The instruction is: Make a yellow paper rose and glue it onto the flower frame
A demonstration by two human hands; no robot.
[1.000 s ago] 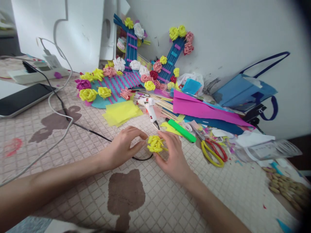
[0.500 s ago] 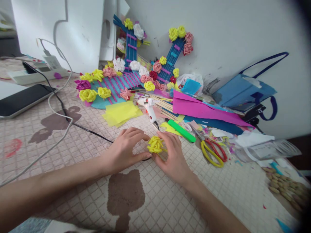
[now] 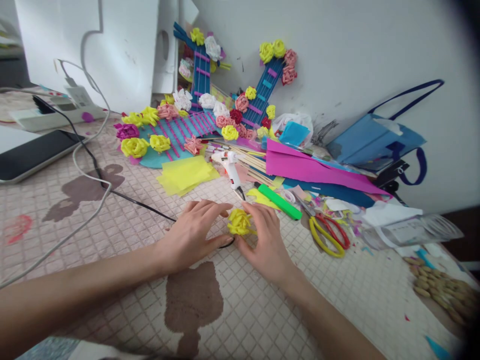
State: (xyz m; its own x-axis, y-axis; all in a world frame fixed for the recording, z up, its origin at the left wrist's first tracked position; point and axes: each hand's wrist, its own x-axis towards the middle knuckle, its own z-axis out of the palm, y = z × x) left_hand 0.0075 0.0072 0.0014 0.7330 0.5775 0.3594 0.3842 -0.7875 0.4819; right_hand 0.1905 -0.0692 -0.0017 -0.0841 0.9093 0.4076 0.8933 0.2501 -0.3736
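A crumpled yellow paper flower (image 3: 239,221) is held low over the table, between my two hands. My right hand (image 3: 263,234) has it between thumb and fingers, from the right side. To its left, my left hand (image 3: 197,227) has thumb and fingers apart in a C shape, their tips close to the petals with a small gap. A white glue gun (image 3: 230,167) stands just beyond the hands, nozzle up and to the left. Its black cord runs down behind my fingers.
Sheets of yellow crepe paper (image 3: 187,175) lie left of the glue gun. A green box cutter (image 3: 279,201) and scissors (image 3: 326,234) lie to the right. Blue guitar-shaped pieces with paper flowers (image 3: 178,132) stand behind, near magenta paper (image 3: 311,167) and wooden sticks (image 3: 251,159). Peanuts (image 3: 438,285) lie far right.
My left hand's fingertips have drawn slightly back from the flower and straightened. My right hand and the flower stay nearly where they were.
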